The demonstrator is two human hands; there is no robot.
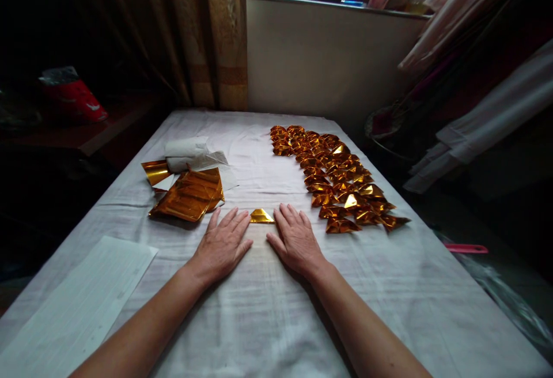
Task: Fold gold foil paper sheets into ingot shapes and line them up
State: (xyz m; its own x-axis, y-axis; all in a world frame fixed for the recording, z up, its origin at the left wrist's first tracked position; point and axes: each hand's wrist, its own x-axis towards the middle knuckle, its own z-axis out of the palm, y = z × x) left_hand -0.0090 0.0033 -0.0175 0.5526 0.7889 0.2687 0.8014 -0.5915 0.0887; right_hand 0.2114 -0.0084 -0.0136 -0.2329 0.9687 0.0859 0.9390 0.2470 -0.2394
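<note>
1. Head view: we have both palms flat on the white cloth (268, 309), left hand (222, 245) and right hand (296, 242) side by side, fingers spread and extended, gripping nothing.
2. A small folded gold foil piece (261, 216) sits just past the fingertips, between the two hands, touching or nearly touching the left index tip; we can't tell which.
3. Step, as we judge it: one fold looks finished and is lying free, hands resting beside it.
4. Next move would call for a pinch on that small piece, light enough not to crush the foil, or a reach to the stack of gold foil sheets (190, 195) just beyond the left fingers.
5. Rows of folded gold pieces (332, 176) run beyond and to the right of the right fingers, well apart from them.
6. White wrapping paper (190, 155) lies behind the stack; a white sheet (82, 303) lies near the left forearm.
7. Room: dim, curtain (207, 32) and window sill (337, 6) far ahead, red bag (71, 98) off left.
</note>
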